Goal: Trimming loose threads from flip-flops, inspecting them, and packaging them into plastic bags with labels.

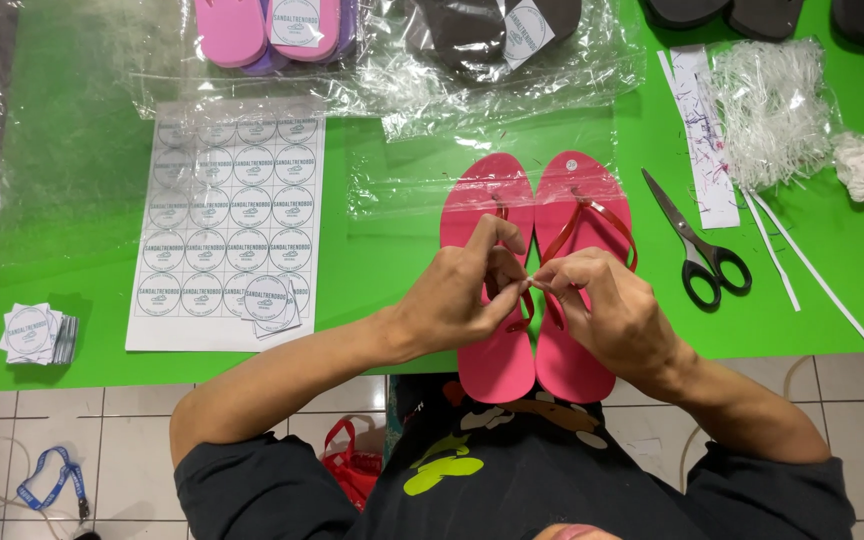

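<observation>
A pair of pink flip-flops [500, 365] lies side by side on the green table [382, 260], heels over its near edge. Their straps are translucent red [607, 215]. My left hand [467, 290] and my right hand [607, 310] meet over the middle of the pair. Both pinch a thin white plastic tie [532, 284] between their fingertips, right where the inner straps of the two sandals come together. The fingers hide how the tie runs around the straps.
Black-handled scissors [697, 250] lie right of the sandals, beside a heap of white plastic ties [772, 110] and a paper strip. A sheet of round labels [227, 230] and cut labels [37, 335] lie left. Bagged pink and dark sandals sit at the far edge.
</observation>
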